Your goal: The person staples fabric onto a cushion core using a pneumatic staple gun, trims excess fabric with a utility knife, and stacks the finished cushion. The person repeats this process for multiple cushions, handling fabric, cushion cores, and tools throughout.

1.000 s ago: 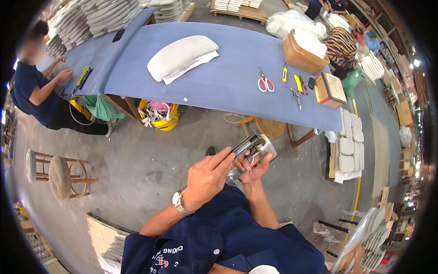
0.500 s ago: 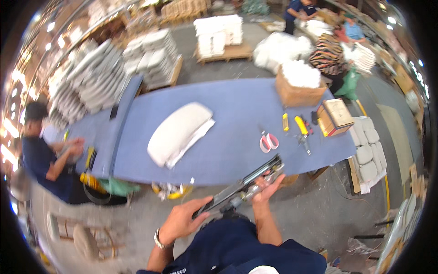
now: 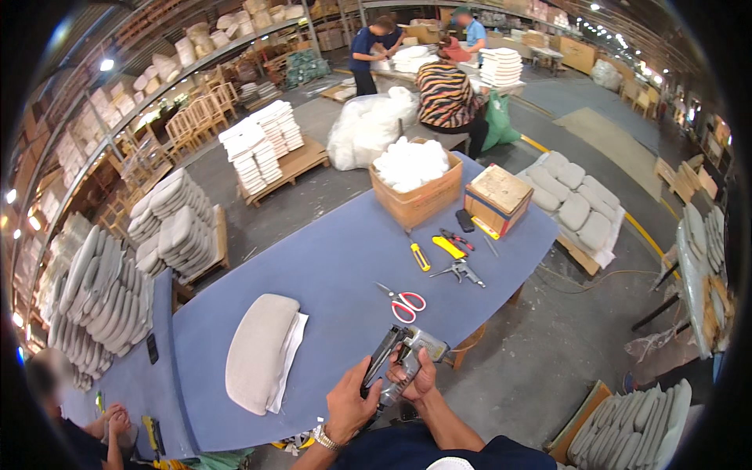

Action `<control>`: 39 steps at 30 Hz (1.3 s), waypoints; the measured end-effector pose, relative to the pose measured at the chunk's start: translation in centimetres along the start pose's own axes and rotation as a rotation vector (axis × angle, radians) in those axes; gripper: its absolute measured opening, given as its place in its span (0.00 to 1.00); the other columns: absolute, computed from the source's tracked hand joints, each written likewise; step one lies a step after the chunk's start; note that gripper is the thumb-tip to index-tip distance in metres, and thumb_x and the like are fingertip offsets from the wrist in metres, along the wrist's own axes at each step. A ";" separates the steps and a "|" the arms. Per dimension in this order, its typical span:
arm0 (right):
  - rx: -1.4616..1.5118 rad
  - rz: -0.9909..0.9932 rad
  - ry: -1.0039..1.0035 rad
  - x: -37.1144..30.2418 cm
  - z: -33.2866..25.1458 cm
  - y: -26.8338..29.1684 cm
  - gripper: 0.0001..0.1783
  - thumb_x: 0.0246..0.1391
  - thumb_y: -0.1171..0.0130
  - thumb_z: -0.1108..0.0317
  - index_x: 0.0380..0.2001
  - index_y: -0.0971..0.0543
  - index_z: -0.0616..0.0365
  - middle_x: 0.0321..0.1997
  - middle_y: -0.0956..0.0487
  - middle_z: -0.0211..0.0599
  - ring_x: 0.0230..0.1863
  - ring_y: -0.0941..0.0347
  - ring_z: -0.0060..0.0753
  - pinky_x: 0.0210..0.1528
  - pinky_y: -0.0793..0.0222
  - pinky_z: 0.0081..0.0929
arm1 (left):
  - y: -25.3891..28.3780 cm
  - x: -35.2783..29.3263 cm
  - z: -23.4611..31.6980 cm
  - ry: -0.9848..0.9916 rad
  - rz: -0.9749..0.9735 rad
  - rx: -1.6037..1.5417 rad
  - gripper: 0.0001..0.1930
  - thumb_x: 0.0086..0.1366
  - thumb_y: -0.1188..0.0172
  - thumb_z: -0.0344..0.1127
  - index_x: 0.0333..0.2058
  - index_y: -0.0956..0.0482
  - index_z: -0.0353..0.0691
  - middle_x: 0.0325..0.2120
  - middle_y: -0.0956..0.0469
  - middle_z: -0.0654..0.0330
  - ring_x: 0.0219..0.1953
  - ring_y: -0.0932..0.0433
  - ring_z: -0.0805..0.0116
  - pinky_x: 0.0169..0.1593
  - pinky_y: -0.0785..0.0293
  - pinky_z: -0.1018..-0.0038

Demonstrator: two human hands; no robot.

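Note:
Held over the table's near edge is a grey metal staple gun (image 3: 425,345) with a long black magazine (image 3: 382,362). My right hand (image 3: 419,377) grips its body, fingers wrapped round it. Against the magazine end my left hand (image 3: 348,401) is closed, thumb and fingers pinching it. Just beyond the gun lie scissors (image 3: 409,306) with red and white handles. A padded beige cushion (image 3: 254,352) rests on white sheeting (image 3: 291,364) to the left. Farther off are a grey air blow gun (image 3: 462,272), a yellow-handled screwdriver (image 3: 420,257), a yellow tool (image 3: 449,247) and red-handled pliers (image 3: 457,239).
On the blue table (image 3: 329,274) stand an open carton (image 3: 419,205) of white stuffing and a smaller box (image 3: 501,200). A co-worker (image 3: 86,427) sits at lower left. Stacked cushions (image 3: 102,301) flank the left side; more cushions (image 3: 576,200) lie on the floor at right.
My view has swung to the right, so the table now runs diagonally. The staple gun has turned in my hands, and both hands still hold it.

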State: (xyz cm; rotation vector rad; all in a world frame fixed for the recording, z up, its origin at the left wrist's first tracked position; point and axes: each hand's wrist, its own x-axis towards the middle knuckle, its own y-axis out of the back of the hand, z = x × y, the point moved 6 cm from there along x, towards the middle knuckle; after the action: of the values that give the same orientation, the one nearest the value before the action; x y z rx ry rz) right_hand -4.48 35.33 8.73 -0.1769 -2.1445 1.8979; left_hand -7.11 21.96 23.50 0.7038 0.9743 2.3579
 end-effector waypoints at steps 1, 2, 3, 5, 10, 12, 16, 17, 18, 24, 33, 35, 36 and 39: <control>-0.041 -0.017 0.032 -0.3 -1.1 -0.2 0.34 0.64 0.40 0.40 0.57 0.25 0.60 0.49 0.17 0.45 0.27 0.28 0.26 0.34 0.33 0.30 | -0.7 0.6 0.0 -0.068 0.000 -0.017 0.27 0.66 0.33 0.37 0.62 0.24 0.40 0.47 0.16 0.49 0.45 0.15 0.51 0.45 0.18 0.63; -0.119 -0.007 0.069 -0.7 -2.1 -0.7 0.34 0.64 0.39 0.41 0.57 0.25 0.60 0.49 0.17 0.45 0.27 0.28 0.27 0.35 0.33 0.30 | -1.6 1.1 -0.3 -0.130 0.003 -0.036 0.28 0.65 0.32 0.37 0.63 0.26 0.39 0.49 0.16 0.49 0.46 0.15 0.51 0.46 0.17 0.63; -0.196 0.003 0.103 -0.9 -3.1 -1.4 0.34 0.63 0.38 0.41 0.57 0.26 0.61 0.49 0.17 0.46 0.27 0.27 0.27 0.35 0.33 0.30 | -2.2 1.4 -0.4 -0.189 0.008 -0.053 0.30 0.65 0.31 0.37 0.64 0.27 0.39 0.50 0.17 0.49 0.47 0.15 0.51 0.47 0.17 0.63; -0.292 0.001 0.183 -1.3 -4.8 -3.3 0.34 0.63 0.35 0.46 0.59 0.26 0.63 0.50 0.17 0.48 0.30 0.23 0.29 0.36 0.30 0.31 | -2.9 2.7 -0.1 -0.234 -0.063 -0.167 0.34 0.64 0.31 0.37 0.66 0.30 0.36 0.55 0.20 0.46 0.51 0.17 0.49 0.51 0.18 0.63; -0.620 -0.041 0.299 -0.8 -4.8 -10.5 0.27 0.63 0.35 0.63 0.61 0.27 0.64 0.51 0.17 0.52 0.33 0.20 0.31 0.37 0.24 0.29 | -1.1 4.8 -0.5 -0.346 -0.078 -0.466 0.37 0.65 0.32 0.37 0.69 0.37 0.31 0.64 0.28 0.42 0.61 0.23 0.45 0.61 0.24 0.61; -0.754 0.000 0.304 0.5 -3.3 -13.6 0.25 0.61 0.34 0.72 0.61 0.26 0.66 0.48 0.16 0.52 0.33 0.21 0.28 0.36 0.23 0.28 | 0.2 5.1 -2.0 -0.310 -0.093 -0.556 0.37 0.67 0.33 0.38 0.69 0.38 0.30 0.65 0.31 0.40 0.64 0.26 0.44 0.64 0.27 0.61; -1.580 0.207 0.185 5.9 1.9 -14.5 0.25 0.54 0.24 0.62 0.52 0.18 0.63 0.45 0.13 0.37 0.34 0.21 0.27 0.42 0.22 0.28 | 2.7 4.8 -11.4 -0.232 -0.063 -0.324 0.35 0.69 0.35 0.41 0.68 0.36 0.29 0.65 0.30 0.39 0.65 0.29 0.42 0.68 0.32 0.57; -1.942 0.257 0.045 7.8 3.8 -15.0 0.35 0.47 0.20 0.56 0.55 0.20 0.60 0.48 0.15 0.43 0.42 0.18 0.37 0.49 0.22 0.33 | 4.1 3.5 -15.2 -0.161 -0.010 -0.282 0.35 0.69 0.35 0.41 0.68 0.36 0.29 0.65 0.30 0.38 0.65 0.29 0.42 0.68 0.33 0.57; -2.086 0.238 -0.001 9.2 5.4 -13.5 0.37 0.46 0.20 0.55 0.57 0.21 0.59 0.50 0.16 0.45 0.45 0.19 0.40 0.51 0.23 0.36 | 5.3 1.8 -18.6 -0.097 0.031 -0.251 0.35 0.69 0.35 0.41 0.67 0.35 0.28 0.64 0.30 0.38 0.65 0.29 0.42 0.69 0.34 0.56; -2.293 0.244 0.052 14.4 12.0 4.7 0.38 0.46 0.23 0.52 0.59 0.21 0.55 0.54 0.21 0.53 0.62 0.26 0.51 0.63 0.29 0.43 | 11.7 -15.8 -43.1 0.610 0.636 -0.101 0.34 0.70 0.36 0.41 0.69 0.36 0.30 0.66 0.31 0.40 0.68 0.32 0.43 0.71 0.38 0.57; -1.936 0.019 -0.303 13.0 25.6 10.0 0.23 0.59 0.32 0.57 0.53 0.18 0.57 0.48 0.13 0.43 0.48 0.15 0.38 0.52 0.23 0.33 | 4.5 -21.6 -49.9 1.030 0.715 -1.507 0.35 0.73 0.40 0.53 0.69 0.36 0.37 0.65 0.30 0.51 0.68 0.32 0.54 0.69 0.39 0.54; -1.783 0.001 -0.469 11.7 28.0 10.5 0.21 0.62 0.34 0.61 0.54 0.18 0.61 0.46 0.13 0.37 0.46 0.18 0.28 0.52 0.24 0.29 | 5.0 -21.6 -49.5 1.107 0.766 -1.551 0.40 0.72 0.39 0.56 0.69 0.38 0.31 0.67 0.32 0.49 0.68 0.33 0.51 0.70 0.40 0.53; -1.647 0.059 -0.488 10.9 28.5 11.0 0.18 0.64 0.35 0.64 0.53 0.18 0.62 0.44 0.14 0.33 0.45 0.19 0.26 0.50 0.23 0.27 | 6.2 -21.1 -48.3 1.050 0.754 -1.634 0.40 0.71 0.38 0.56 0.69 0.39 0.31 0.67 0.33 0.49 0.68 0.33 0.52 0.70 0.40 0.53; -1.454 0.231 -0.507 11.5 27.3 6.9 0.14 0.67 0.38 0.65 0.52 0.18 0.59 0.40 0.17 0.29 0.40 0.20 0.22 0.42 0.24 0.25 | 9.2 -18.6 -44.2 1.052 0.709 -1.627 0.35 0.75 0.41 0.51 0.70 0.39 0.35 0.68 0.34 0.50 0.68 0.34 0.57 0.69 0.37 0.58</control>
State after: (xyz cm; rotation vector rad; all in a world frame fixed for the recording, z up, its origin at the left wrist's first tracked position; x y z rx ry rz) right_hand -23.79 13.26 0.48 -0.2136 -3.4986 0.0329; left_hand -22.87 -16.80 -1.75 -1.0357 -1.2526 2.9440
